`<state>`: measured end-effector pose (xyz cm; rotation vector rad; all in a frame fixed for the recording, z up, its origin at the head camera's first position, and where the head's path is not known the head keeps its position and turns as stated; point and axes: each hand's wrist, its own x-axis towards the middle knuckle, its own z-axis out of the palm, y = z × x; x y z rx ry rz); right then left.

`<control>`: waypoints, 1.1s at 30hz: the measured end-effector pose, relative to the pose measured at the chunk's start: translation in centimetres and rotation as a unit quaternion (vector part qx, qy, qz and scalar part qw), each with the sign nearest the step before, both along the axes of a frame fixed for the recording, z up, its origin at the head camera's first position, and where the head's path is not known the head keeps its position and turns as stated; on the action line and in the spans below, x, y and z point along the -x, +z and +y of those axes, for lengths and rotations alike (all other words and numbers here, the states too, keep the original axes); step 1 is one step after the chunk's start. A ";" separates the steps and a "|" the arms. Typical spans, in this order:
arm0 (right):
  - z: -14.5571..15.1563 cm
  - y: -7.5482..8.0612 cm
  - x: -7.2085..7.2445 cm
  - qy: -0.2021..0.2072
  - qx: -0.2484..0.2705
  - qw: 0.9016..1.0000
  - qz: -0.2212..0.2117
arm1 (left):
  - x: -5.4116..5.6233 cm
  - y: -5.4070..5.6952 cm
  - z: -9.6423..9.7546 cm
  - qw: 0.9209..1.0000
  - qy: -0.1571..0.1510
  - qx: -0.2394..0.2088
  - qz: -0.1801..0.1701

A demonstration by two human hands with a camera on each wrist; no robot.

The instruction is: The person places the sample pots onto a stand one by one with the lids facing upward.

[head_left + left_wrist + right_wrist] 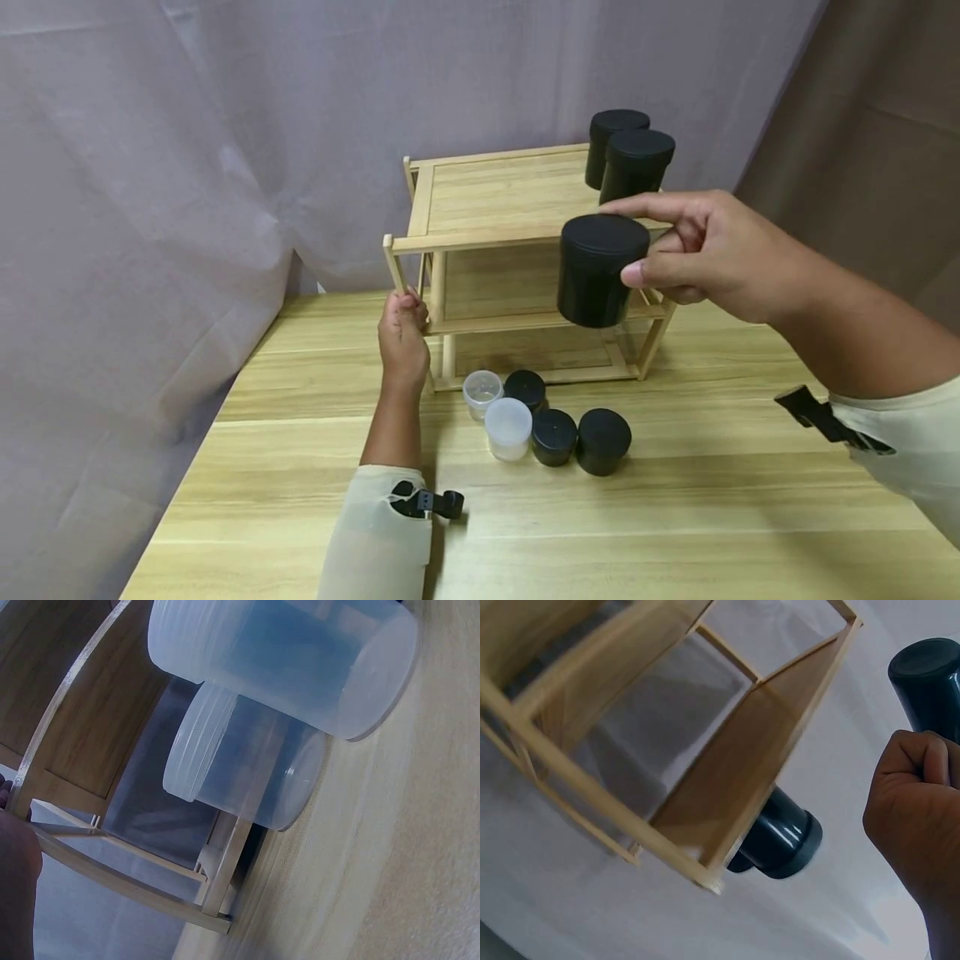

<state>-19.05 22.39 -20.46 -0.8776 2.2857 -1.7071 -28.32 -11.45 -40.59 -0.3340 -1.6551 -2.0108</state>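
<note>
Pinches 1 black jar (588, 271) with the right hand (708, 258), holding it roughly upright in the air before the rack (502, 192). Grips the rack's front left post (394, 267) with the left hand (403, 340). Has 2 more jars (637, 158) on the rack's top, at its right end, and 3 black tubs (603, 437) and 2 clear tubs (508, 429) grouped on the table (300, 467) in front. Faces a curtain (187, 183).

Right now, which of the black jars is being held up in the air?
The black jar pinched by the right hand, in front of the wooden rack; two others stand on its top, three more on the table.
</note>
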 end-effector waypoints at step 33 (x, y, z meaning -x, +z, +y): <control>0.3 11.2 8.4 -0.065 -0.141 0.978 0.142 | 0.2 -0.2 0.4 1.000 0.006 0.014 0.009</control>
